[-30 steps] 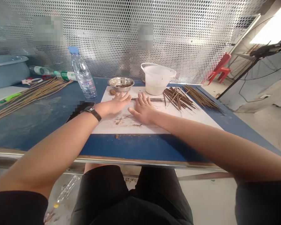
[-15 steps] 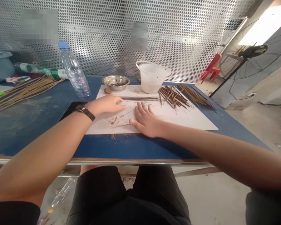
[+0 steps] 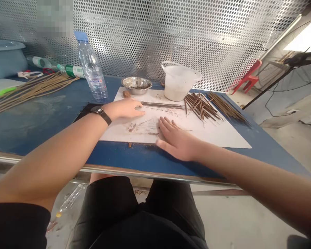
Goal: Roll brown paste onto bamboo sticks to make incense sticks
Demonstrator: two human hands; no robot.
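My right hand point(image 3: 176, 137) lies flat on a white board point(image 3: 217, 136), fingers stretched out and thumb apart. Thin dark strands lie by its fingertips; whether one is under the palm I cannot see. My left hand point(image 3: 126, 108), with a black watch on the wrist, rests at the left end of a row of thin dark sticks point(image 3: 163, 105). Its thumb and fingers are apart, with a gap between them. Brown crumbs point(image 3: 131, 128) are scattered on the board between the hands. Beside my left hand, behind it, sits a small brown lump point(image 3: 126, 93).
Behind the hands stand a metal bowl point(image 3: 137, 90) and a white bucket point(image 3: 180, 91). Brown sticks point(image 3: 203, 107) lie piled at right, another bundle point(image 3: 229, 108) beyond. A water bottle point(image 3: 94, 74) and long sticks point(image 3: 38, 90) are at left. Perforated metal backs the blue table point(image 3: 41, 128).
The right hand has slid toward me over the board, away from the row of sticks. My left hand stays by the row's left end. The whole view has shifted slightly.
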